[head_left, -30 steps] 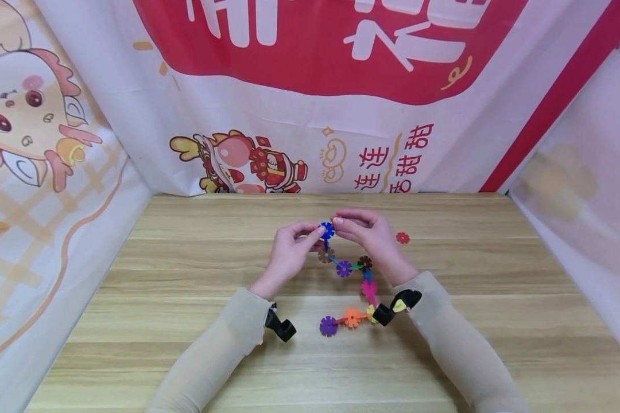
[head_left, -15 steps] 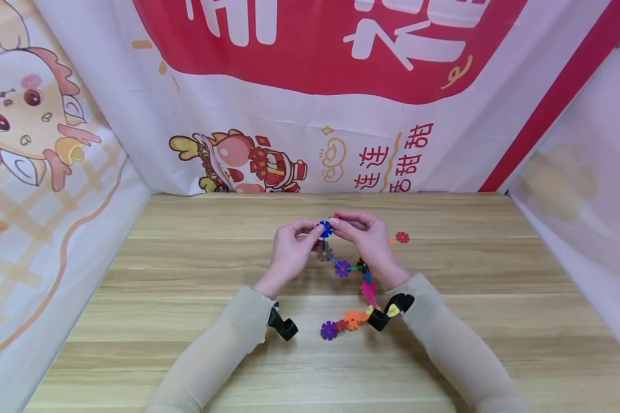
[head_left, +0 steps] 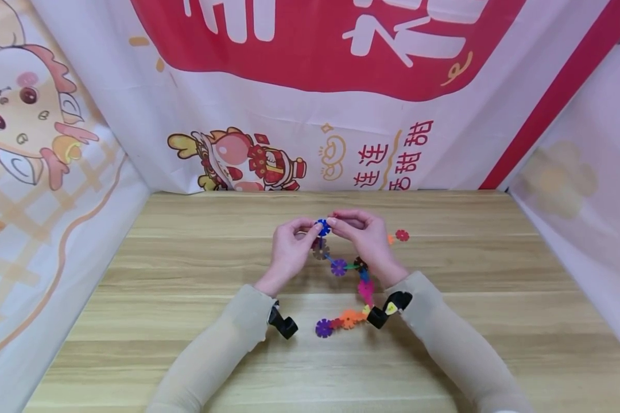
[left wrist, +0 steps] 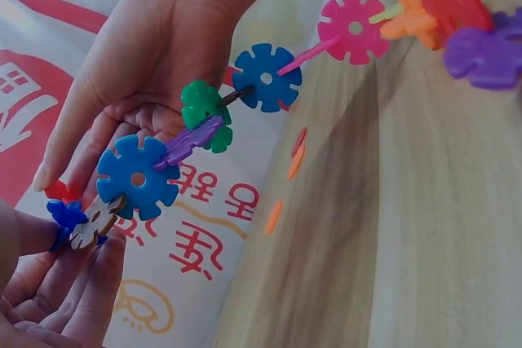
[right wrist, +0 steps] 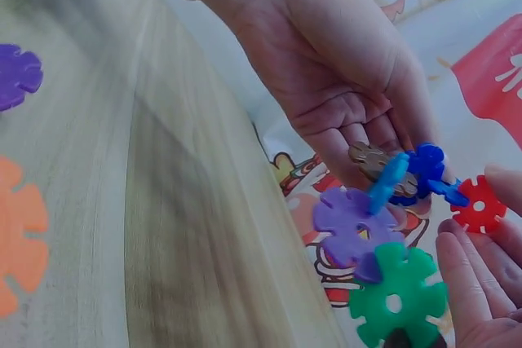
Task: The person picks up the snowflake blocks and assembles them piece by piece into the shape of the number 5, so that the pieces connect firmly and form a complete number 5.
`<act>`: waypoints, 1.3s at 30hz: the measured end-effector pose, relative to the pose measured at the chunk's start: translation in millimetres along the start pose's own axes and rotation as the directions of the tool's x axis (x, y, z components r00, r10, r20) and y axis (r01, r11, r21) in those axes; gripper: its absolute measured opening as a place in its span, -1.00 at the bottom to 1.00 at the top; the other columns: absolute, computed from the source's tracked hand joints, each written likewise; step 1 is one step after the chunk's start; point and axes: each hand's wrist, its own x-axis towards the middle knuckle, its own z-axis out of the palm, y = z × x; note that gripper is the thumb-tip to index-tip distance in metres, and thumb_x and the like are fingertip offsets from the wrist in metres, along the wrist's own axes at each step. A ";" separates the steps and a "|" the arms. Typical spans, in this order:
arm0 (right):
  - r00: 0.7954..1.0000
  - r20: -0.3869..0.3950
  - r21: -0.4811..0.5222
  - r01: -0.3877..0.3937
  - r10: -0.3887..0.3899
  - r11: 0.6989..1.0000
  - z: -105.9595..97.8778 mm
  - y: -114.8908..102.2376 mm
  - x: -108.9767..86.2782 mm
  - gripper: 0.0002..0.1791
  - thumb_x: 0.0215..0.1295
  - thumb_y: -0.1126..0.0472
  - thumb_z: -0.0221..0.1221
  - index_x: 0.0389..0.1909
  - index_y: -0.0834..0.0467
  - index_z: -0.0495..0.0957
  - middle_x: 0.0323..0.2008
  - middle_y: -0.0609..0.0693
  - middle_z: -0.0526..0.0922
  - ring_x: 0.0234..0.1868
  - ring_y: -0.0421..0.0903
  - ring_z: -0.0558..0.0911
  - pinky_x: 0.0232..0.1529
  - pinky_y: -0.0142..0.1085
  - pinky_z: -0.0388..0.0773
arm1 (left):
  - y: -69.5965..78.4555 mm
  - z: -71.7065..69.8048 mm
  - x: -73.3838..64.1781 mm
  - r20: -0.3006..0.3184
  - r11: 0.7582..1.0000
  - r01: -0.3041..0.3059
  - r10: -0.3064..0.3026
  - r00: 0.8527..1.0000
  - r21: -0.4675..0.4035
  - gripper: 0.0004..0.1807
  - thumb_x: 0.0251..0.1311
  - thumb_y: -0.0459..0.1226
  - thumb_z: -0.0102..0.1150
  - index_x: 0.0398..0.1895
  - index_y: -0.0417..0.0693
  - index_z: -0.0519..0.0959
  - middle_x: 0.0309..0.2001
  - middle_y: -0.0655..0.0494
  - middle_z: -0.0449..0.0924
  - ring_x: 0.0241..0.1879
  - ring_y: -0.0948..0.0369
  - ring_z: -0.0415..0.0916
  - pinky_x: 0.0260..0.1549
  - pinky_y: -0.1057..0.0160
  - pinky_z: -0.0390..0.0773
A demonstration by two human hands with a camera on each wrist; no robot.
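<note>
A chain of colourful notched plastic snowflake discs hangs between my hands and curves down toward me. Its upper end has a dark blue disc (head_left: 322,228), which my left hand (head_left: 291,248) pinches with thumb and fingers. My right hand (head_left: 365,238) pinches a red disc (right wrist: 479,204) right against the blue end; whether its notch is fully seated I cannot tell. Below follow a brown-grey disc (head_left: 321,249), a purple disc (head_left: 338,267), a green disc (right wrist: 398,295), a pink disc (head_left: 365,289) and an orange disc (head_left: 348,319). Another purple disc (head_left: 324,328) forms the lower end.
Behind my right hand, a loose red disc (head_left: 402,235) and an orange disc (head_left: 391,239) lie on the wooden table (head_left: 186,321). A printed cloth (head_left: 268,103) stands along the table's back edge, with more cloth at both sides.
Both hands shift only slightly, with the right drawing a little left and closer to the blue disc. The chain swings a bit left. An orange disc on the table has come into sight.
</note>
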 end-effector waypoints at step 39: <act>1.000 -0.005 0.001 -0.019 0.019 1.000 -56.5 -11.8 11.2 -0.49 0.31 0.14 0.41 0.16 0.34 0.56 0.07 0.31 0.65 0.00 0.03 0.71 0.19 0.01 0.52 | -2.7 -7.7 -0.1 0.081 0.996 0.047 -0.041 0.996 -0.073 -0.83 0.39 -0.32 0.25 -0.09 -0.26 0.65 -0.21 -0.07 0.71 -0.29 0.11 0.68 -0.23 0.20 0.72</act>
